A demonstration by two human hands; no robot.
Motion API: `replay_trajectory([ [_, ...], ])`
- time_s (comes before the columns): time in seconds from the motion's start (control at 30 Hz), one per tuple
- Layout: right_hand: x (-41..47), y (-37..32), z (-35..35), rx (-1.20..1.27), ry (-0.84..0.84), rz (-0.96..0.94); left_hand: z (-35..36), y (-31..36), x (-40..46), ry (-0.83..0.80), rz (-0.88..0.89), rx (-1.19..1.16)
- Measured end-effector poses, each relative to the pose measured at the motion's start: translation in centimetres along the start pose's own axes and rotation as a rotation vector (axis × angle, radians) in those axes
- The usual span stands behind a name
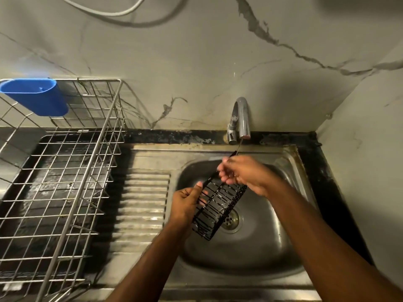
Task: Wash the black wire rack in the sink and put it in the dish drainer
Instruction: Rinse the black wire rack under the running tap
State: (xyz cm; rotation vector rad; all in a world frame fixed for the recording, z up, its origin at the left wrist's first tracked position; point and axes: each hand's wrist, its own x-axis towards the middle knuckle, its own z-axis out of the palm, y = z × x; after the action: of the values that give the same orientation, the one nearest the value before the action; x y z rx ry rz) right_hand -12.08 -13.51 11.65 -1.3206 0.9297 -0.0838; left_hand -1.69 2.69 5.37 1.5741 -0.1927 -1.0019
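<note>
The black wire rack (218, 203) hangs tilted over the steel sink (261, 247), its upper end under the tap (241, 118). A thin stream of water runs from the spout onto that end. My left hand (187, 203) grips the rack's left side, thumb up against the frame. My right hand (242, 171) lies over the upper end with its fingers curled round the wires. The dish drainer (65, 171), a steel wire basket, stands on the counter to the left of the sink.
A blue plastic cup (37, 97) hangs on the drainer's back rim. A ribbed draining board (144, 203) lies between drainer and basin. The drain (231, 220) sits just right of the rack's lower end. Marble walls close in behind and at the right.
</note>
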Motion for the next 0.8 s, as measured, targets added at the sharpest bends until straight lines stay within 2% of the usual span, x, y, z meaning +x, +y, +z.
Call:
replay_trajectory([
  [0.03,-0.8,0.3,0.0,-0.153,-0.043,-0.041,0.1,0.1,0.1,-0.003,0.003,0.012],
  [0.07,-1.3,0.5,-0.1,-0.206,-0.024,-0.082,0.2,0.2,0.2,-0.003,0.005,0.025],
  [0.17,-0.9,1.3,-1.2,-0.256,0.329,-0.189,0.7,0.4,0.2,-0.013,0.008,0.037],
  [0.2,-0.6,1.5,-1.5,-0.277,0.375,-0.205,0.8,0.5,0.1,-0.022,0.009,0.033],
  [0.23,-0.3,1.8,-1.7,-0.247,0.371,-0.211,0.9,0.7,-0.1,-0.031,0.008,0.026],
  [0.3,0.6,2.4,-1.7,-0.037,0.347,-0.192,1.2,1.0,-0.3,-0.036,0.0,0.013],
  [0.43,1.8,0.6,-1.8,0.692,0.239,-0.07,1.9,1.3,-0.5,-0.038,-0.034,-0.028],
  [0.5,2.5,-0.3,-1.5,0.953,0.219,-0.006,1.8,1.4,-0.5,-0.045,-0.044,-0.018],
  [0.7,4.1,-1.5,-1.3,0.937,0.192,0.077,1.6,1.1,-0.2,-0.045,-0.053,0.03],
  [0.8,3.8,-1.0,-1.1,0.803,0.179,0.078,1.6,1.0,-0.1,-0.044,-0.065,0.048],
])
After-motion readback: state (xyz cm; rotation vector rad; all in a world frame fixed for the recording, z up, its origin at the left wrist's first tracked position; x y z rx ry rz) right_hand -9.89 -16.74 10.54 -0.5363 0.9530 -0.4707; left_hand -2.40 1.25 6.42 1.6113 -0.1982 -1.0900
